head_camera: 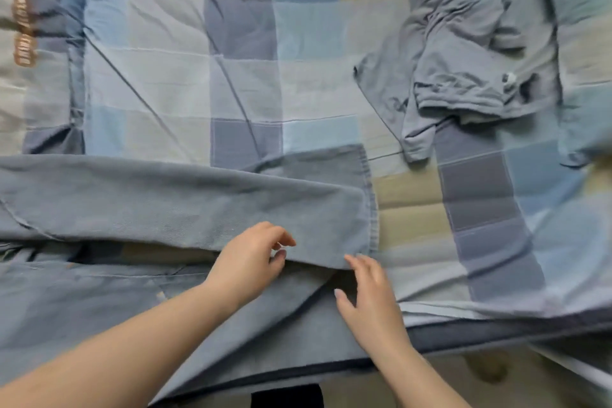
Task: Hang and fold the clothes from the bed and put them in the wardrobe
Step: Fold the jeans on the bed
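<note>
Both hands reach forward, forearms bare: left hand (250, 263) fingers loosely curled; right hand (371, 296) fingers extended.

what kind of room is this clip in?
Most likely a bedroom: a bed covered by a checked quilt, jeans spread out on it for folding, and a crumpled grey garment lying further back.

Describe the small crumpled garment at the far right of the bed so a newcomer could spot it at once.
Start from the checked bedspread and look to its upper right. There lies a crumpled grey garment with a pale drawstring trailing from its top. Unlike the big blue denim piece by both hands, it is small, bunched and untouched.
</note>
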`<state>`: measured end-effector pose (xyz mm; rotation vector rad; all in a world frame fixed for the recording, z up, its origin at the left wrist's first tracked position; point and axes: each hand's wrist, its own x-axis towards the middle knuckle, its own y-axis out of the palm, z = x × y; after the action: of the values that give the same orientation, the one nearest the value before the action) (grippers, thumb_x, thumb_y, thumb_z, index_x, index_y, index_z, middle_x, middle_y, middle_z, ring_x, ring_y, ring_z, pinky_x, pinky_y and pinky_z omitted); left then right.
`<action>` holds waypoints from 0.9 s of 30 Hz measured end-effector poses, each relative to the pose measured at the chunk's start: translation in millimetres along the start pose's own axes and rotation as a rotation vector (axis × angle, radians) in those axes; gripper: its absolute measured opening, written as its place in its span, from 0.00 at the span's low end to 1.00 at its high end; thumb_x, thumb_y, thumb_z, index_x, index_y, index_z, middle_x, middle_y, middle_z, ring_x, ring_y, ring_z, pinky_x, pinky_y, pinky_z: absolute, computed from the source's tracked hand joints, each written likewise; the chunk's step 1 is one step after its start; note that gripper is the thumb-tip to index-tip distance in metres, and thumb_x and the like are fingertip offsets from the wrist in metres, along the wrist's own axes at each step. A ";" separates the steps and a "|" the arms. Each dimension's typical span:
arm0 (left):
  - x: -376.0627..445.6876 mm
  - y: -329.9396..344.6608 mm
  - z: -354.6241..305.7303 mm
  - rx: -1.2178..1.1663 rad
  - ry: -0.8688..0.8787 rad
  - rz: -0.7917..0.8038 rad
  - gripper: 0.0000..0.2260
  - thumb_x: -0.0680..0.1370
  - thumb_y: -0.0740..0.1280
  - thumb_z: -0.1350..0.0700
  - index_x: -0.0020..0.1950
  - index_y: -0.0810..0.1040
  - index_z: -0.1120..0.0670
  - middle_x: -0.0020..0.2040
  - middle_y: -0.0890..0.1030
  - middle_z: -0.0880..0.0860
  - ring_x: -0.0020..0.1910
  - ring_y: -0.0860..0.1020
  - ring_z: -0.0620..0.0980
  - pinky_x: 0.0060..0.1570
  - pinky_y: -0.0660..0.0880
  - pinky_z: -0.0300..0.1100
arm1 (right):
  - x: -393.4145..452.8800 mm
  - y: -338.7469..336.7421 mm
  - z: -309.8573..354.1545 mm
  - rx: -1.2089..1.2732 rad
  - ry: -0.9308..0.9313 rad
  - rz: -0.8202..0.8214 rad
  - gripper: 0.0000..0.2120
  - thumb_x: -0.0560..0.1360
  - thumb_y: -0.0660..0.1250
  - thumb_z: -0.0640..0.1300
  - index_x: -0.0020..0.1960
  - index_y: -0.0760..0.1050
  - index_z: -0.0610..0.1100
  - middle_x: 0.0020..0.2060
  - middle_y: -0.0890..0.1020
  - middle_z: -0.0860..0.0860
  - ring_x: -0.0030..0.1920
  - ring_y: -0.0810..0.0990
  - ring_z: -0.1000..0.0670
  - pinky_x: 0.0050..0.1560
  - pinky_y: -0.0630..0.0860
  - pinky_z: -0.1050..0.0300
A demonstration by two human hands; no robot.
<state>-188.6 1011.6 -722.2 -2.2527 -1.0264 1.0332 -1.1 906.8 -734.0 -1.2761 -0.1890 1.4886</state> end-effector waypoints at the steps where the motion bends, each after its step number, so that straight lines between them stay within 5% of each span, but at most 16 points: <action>1: 5.1 13.4 -12.2 0.043 0.030 0.032 0.10 0.77 0.65 0.57 0.57 0.78 0.48 0.54 0.76 0.44 0.56 0.74 0.45 0.53 0.70 0.38 | 1.3 -3.8 -18.3 0.021 0.048 -0.047 0.29 0.75 0.66 0.49 0.74 0.60 0.49 0.69 0.65 0.51 0.69 0.64 0.51 0.67 0.63 0.60; 4: 27.9 52.6 -44.1 0.227 0.165 0.100 0.19 0.75 0.66 0.55 0.66 0.72 0.48 0.65 0.71 0.47 0.65 0.69 0.49 0.62 0.66 0.43 | 15.7 -7.2 -62.3 0.134 0.122 -0.059 0.30 0.74 0.68 0.51 0.73 0.63 0.47 0.66 0.68 0.51 0.67 0.66 0.51 0.66 0.62 0.61; 6: 40.9 70.1 -56.2 0.376 0.234 0.155 0.27 0.73 0.68 0.50 0.72 0.67 0.49 0.70 0.66 0.49 0.70 0.65 0.51 0.67 0.63 0.46 | 27.5 -6.4 -69.7 0.260 0.060 -0.037 0.18 0.75 0.68 0.49 0.64 0.72 0.50 0.57 0.75 0.56 0.61 0.72 0.55 0.58 0.67 0.62; 8: 50.1 82.6 -66.5 0.428 0.291 0.182 0.30 0.72 0.70 0.49 0.72 0.66 0.49 0.71 0.66 0.50 0.69 0.66 0.51 0.66 0.64 0.46 | 33.8 -9.3 -65.2 0.493 -0.020 -0.071 0.07 0.74 0.68 0.45 0.48 0.75 0.57 0.43 0.79 0.60 0.47 0.77 0.60 0.47 0.69 0.65; 10: 57.8 86.0 -73.6 0.282 0.306 0.150 0.24 0.71 0.69 0.57 0.67 0.73 0.50 0.63 0.76 0.49 0.62 0.74 0.51 0.59 0.70 0.44 | 38.2 -13.7 -53.8 0.708 -0.107 -0.118 0.11 0.73 0.67 0.43 0.41 0.74 0.60 0.40 0.81 0.62 0.43 0.79 0.61 0.43 0.71 0.69; 14: 81.6 56.5 -83.8 -0.016 0.130 0.149 0.13 0.74 0.67 0.64 0.54 0.80 0.49 0.50 0.83 0.42 0.51 0.80 0.40 0.54 0.76 0.41 | 54.6 -34.9 -43.8 0.741 -0.223 -0.280 0.16 0.70 0.69 0.41 0.53 0.73 0.55 0.52 0.78 0.57 0.54 0.77 0.56 0.56 0.68 0.72; 18: 106.5 -1.4 -108.7 0.116 0.274 0.287 0.12 0.75 0.69 0.63 0.52 0.81 0.48 0.44 0.80 0.32 0.47 0.78 0.29 0.50 0.73 0.26 | 89.7 -52.3 -54.3 0.276 -0.294 -0.133 0.38 0.70 0.72 0.49 0.75 0.57 0.53 0.76 0.53 0.53 0.75 0.47 0.55 0.72 0.46 0.60; 21: 118.4 -46.0 -136.4 0.245 0.353 0.417 0.14 0.75 0.70 0.61 0.50 0.80 0.41 0.43 0.79 0.28 0.45 0.77 0.28 0.46 0.69 0.22 | 117.7 -61.0 -48.1 0.177 -0.352 -0.205 0.27 0.71 0.71 0.50 0.68 0.67 0.54 0.76 0.56 0.54 0.77 0.46 0.53 0.74 0.43 0.46; 25: 141.9 -98.7 -159.1 0.490 0.487 0.317 0.13 0.74 0.70 0.62 0.53 0.81 0.46 0.45 0.80 0.35 0.43 0.76 0.33 0.43 0.69 0.24 | 143.6 -77.0 -41.5 0.126 -0.288 -0.262 0.09 0.72 0.68 0.50 0.51 0.75 0.50 0.64 0.75 0.57 0.72 0.62 0.52 0.73 0.45 0.41; 27: 163.0 -117.1 -164.1 0.582 0.480 0.205 0.13 0.74 0.69 0.63 0.55 0.81 0.48 0.49 0.82 0.43 0.46 0.79 0.42 0.47 0.72 0.33 | 144.9 -83.6 -37.8 0.193 -0.268 -0.256 0.07 0.73 0.66 0.49 0.44 0.68 0.50 0.40 0.77 0.58 0.50 0.74 0.49 0.66 0.63 0.44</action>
<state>-39.6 1196.0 -617.3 -1.9813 -0.2506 0.6883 107.1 1032.9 -776.6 -0.8618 -0.3616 1.4130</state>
